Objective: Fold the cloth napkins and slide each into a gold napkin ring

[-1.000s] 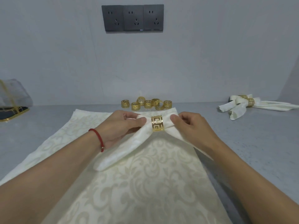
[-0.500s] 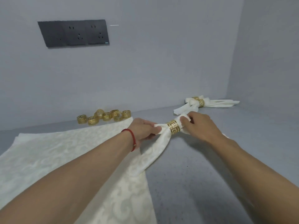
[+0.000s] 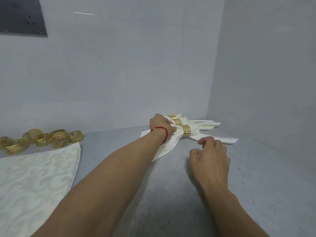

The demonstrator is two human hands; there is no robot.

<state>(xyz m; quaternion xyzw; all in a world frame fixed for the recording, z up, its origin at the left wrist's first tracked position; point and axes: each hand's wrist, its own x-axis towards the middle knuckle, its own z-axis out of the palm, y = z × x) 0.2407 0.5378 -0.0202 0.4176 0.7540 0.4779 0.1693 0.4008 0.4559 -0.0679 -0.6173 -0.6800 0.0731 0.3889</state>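
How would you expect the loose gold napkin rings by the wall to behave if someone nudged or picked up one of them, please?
The loose gold rings look like thin openwork metal, so each is probably light and rigid. Several seem to lie on their curved sides, so a nudged one may well roll across the smooth grey counter. They are bunched touching one another, so pushing one would likely shift its neighbours.

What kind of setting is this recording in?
Probably a staged work corner, not a dining room: bare grey countertop against plain walls, a dark socket panel, loose gold napkin rings.
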